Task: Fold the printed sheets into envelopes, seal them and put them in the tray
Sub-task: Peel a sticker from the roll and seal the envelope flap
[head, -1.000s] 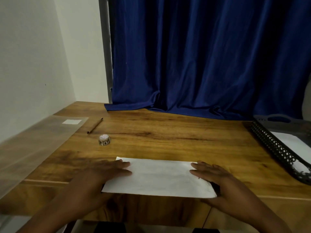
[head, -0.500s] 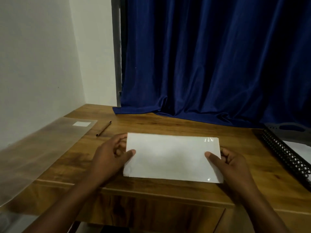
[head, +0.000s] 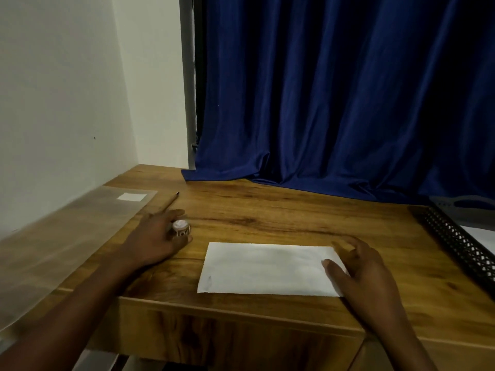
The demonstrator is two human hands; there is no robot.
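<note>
Dim, warm indoor light, source not in view. Curtain point(head: 348, 97) folds sink to near black; wall point(head: 59, 89) is the brightest area. Paper point(head: 267, 267) grey-white, no glare. Soft shadows under left hand point(head: 158, 236) and right hand point(head: 361, 266). Plastic sheet point(head: 67, 236) hazy, with faint sheen. Left hand slightly motion-blurred. Wide-angle bend at edges; overall soft and noisy.
</note>
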